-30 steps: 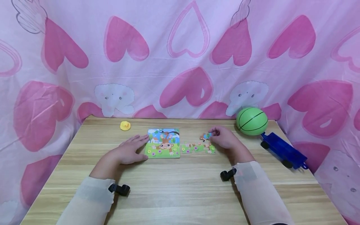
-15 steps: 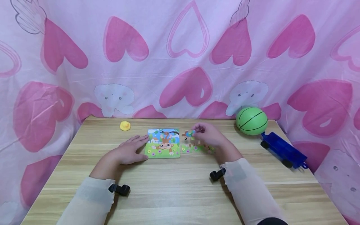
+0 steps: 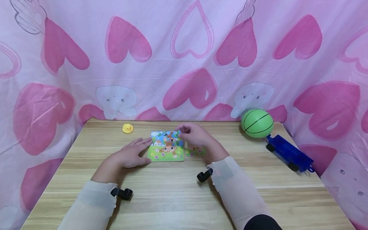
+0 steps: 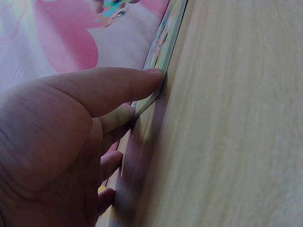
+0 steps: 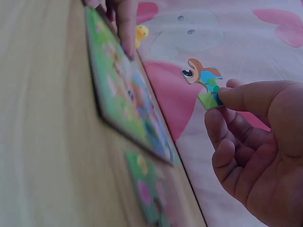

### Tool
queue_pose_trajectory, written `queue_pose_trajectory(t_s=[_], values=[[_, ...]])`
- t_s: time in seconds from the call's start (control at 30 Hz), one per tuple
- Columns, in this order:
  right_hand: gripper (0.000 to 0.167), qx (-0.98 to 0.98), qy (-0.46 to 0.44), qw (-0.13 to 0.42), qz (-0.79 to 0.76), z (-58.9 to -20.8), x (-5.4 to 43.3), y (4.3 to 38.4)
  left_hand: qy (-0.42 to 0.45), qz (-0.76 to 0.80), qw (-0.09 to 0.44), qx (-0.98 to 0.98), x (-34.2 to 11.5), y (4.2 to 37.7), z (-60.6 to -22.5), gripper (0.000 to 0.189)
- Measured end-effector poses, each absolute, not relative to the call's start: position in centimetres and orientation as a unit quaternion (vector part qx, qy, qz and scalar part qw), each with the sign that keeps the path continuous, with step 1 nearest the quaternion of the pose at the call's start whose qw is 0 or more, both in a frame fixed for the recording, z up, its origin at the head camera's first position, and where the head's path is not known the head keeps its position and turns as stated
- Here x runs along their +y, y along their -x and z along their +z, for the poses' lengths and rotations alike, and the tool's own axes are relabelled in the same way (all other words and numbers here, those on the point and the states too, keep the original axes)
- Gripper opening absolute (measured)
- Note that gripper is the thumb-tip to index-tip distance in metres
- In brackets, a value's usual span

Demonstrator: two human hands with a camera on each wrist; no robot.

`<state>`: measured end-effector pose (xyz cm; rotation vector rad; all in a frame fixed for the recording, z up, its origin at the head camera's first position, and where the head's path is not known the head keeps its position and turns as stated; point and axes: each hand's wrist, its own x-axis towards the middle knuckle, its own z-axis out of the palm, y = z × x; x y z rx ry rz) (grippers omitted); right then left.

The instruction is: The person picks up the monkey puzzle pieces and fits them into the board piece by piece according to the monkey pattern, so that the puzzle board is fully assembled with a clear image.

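A square jigsaw board [image 3: 165,155] with a cartoon monkey picture lies flat at the middle of the table. My left hand [image 3: 130,155] rests at its left side, fingers extended; in the left wrist view the thumb tip [image 4: 154,75] presses the board's edge. Raised over the board's upper right, my right hand [image 3: 198,137] pinches a puzzle piece [image 5: 208,85] between thumb and index finger. The piece shows a monkey's eye, blue and green. Right beside the board lie joined loose puzzle pieces [image 3: 194,151] with flowers, partly hidden by the right hand.
A yellow toy duck [image 3: 127,128] sits at the back left of the wooden table [image 3: 172,198]. At the back right are a green ball [image 3: 257,123] and a blue toy wagon [image 3: 288,153]. A pink heart-patterned cloth [image 3: 184,64] hangs behind.
My right hand has carried the puzzle piece leftward from the loose pieces to above the board's right part. The left hand has stayed in place.
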<state>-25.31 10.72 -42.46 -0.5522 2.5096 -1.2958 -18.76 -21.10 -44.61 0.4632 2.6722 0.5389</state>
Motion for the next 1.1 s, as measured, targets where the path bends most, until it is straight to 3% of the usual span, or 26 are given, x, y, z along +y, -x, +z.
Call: queue_pose_trajectory(t_s=[0.5, 1.1], values=[[0.016, 0.870, 0.184, 0.166, -0.426, -45.2, 9.9, 26.3, -0.168, 0.187, 0.187, 0.950, -21.3, 19.0, -44.9, 0.089], [0.035, 0.897, 0.205, 0.167, -0.356, -45.4, 9.4, 25.8, -0.168, 0.190, 0.187, 0.949, -21.3, 18.9, -44.9, 0.089]])
